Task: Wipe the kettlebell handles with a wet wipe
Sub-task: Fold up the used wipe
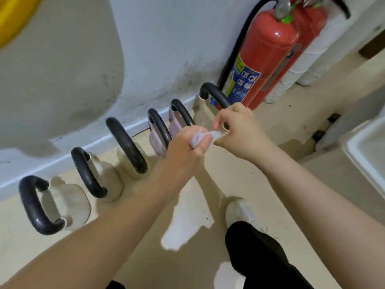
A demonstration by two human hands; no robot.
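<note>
Several kettlebells with black handles stand in a row along the wall, from the near-left one (39,205) to the far one (212,94) beside the fire extinguishers. My left hand (185,147) grips a crumpled white wet wipe (200,138) in its fist, held above the floor in front of the two pinkish kettlebells (160,130). My right hand (239,130) pinches the free end of the same wipe (216,134) between thumb and fingers. Neither hand touches a handle.
Two red fire extinguishers (264,59) stand against the wall at the back right. A white tub edge (366,155) is at the right. My leg in black trousers and a white shoe (241,213) stand on the beige floor. A yellow object (12,17) hangs at top left.
</note>
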